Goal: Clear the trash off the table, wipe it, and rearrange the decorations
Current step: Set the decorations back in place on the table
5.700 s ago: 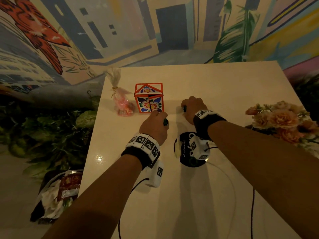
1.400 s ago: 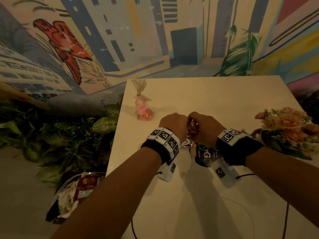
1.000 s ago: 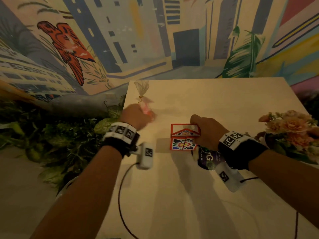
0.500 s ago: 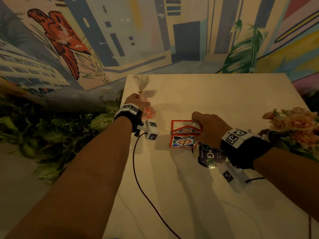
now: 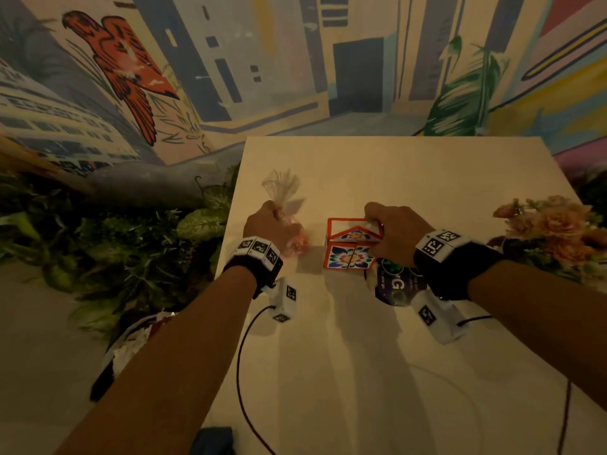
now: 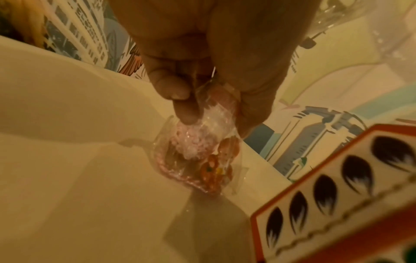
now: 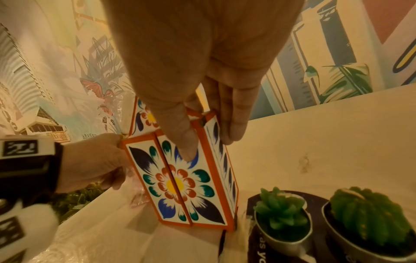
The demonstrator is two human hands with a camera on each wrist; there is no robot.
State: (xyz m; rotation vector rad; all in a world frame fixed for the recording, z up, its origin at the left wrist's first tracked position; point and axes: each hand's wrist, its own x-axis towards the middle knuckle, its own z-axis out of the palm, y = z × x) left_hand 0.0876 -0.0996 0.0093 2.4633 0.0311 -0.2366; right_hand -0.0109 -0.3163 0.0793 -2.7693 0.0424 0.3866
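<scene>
Both hands grip: bag (image 5: 285, 205); box (image 5: 352, 244)

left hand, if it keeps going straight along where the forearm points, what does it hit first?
Likely nothing on the table. The left hand, pinching the candy bag, points toward the far left edge; beyond lies bare tabletop, then the mural wall. Depth is unclear.
</scene>
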